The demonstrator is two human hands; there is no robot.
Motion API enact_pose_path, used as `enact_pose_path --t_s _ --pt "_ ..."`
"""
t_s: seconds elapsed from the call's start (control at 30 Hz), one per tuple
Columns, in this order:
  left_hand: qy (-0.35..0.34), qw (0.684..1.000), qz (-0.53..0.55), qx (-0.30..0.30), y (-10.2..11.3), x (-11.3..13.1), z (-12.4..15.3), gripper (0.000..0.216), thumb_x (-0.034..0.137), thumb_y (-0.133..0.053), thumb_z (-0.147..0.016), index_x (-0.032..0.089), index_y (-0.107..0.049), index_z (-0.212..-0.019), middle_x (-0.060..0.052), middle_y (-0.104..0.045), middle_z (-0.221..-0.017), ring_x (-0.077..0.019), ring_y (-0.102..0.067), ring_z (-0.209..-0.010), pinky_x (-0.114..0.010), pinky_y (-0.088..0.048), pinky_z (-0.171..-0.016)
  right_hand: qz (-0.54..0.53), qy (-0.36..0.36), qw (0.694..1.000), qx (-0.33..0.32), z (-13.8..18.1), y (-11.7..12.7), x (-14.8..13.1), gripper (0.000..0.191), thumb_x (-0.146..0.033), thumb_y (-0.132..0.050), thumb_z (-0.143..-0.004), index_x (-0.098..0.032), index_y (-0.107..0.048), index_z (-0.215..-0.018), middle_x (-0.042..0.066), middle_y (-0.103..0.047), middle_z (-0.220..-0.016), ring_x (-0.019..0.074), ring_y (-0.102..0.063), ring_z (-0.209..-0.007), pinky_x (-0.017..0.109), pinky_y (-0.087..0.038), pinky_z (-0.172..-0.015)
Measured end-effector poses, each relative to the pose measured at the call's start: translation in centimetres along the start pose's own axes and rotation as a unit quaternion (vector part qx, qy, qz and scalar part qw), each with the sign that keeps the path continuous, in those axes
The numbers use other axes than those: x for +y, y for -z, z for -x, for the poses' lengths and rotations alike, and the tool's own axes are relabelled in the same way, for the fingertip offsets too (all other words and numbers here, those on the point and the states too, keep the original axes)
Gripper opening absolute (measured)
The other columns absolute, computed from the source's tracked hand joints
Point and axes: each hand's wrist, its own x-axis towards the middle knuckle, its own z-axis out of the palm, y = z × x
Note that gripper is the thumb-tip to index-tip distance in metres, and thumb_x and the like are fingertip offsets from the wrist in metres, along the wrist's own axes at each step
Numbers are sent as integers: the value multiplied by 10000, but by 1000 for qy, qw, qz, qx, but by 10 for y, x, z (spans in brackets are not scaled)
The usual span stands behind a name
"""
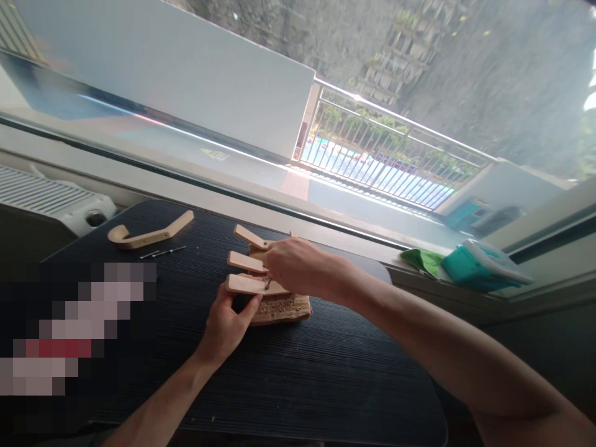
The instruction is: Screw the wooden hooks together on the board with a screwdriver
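A wooden board with many small holes (284,308) lies on the dark table. Across it sit several bent, pale wooden pieces, and the nearest wooden piece (244,285) is pinched by my left hand (228,326), thumb in front and fingers behind. My right hand (291,264) is closed above these pieces, its fingertips turned down and mostly hidden. A small metal part (267,283), perhaps a screw, shows under that hand at the nearest piece. Beyond it are a middle wooden piece (244,262) and a far wooden piece (249,236).
On the dark table (335,366), a loose wooden hook (153,238) lies at the back left, with thin metal bits (170,251) beside it. A white radiator (60,192) stands left. A teal box (479,266) and green cloth (421,262) rest on the right sill. A blurred-out patch covers the left.
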Motion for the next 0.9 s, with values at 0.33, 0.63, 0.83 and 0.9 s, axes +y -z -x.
enact_pose_path --t_s 0.33,0.63,0.83,0.9 --pt "-5 1000 6 1 -1 0 0 338 425 -633 -737 176 -634 -966 -83 -672 -1049 -261 -610 -1066 -404 -437 -1011 17 -38 999 17 6 8 -6 137 -122 -524 -871 -137 -656 -905 80 -698 -911 228 -662 -811 289 -417 -568" --pt "4 1000 1 2 0 3 0 340 423 -627 -735 186 -626 -980 -75 -679 -1061 -261 -618 -1055 -406 -447 -1002 8 -3 1000 -11 10 18 -12 195 -42 -477 -885 -103 -660 -914 98 -676 -987 200 -643 -893 291 -439 -707" --pt "21 1000 -4 -6 1 4 0 357 439 -631 -738 193 -627 -997 -75 -675 -1078 -262 -609 -1077 -407 -442 -1009 21 -22 999 -36 11 15 -6 203 -32 -479 -870 -103 -668 -849 98 -688 -900 179 -637 -801 285 -441 -686" --pt "17 1000 -1 -4 1 6 0 345 440 -632 -733 196 -628 -977 -74 -678 -1082 -262 -609 -1079 -408 -441 -1012 24 -20 999 -39 11 11 -3 194 -58 -487 -873 -107 -668 -823 94 -685 -795 182 -637 -761 290 -440 -677"
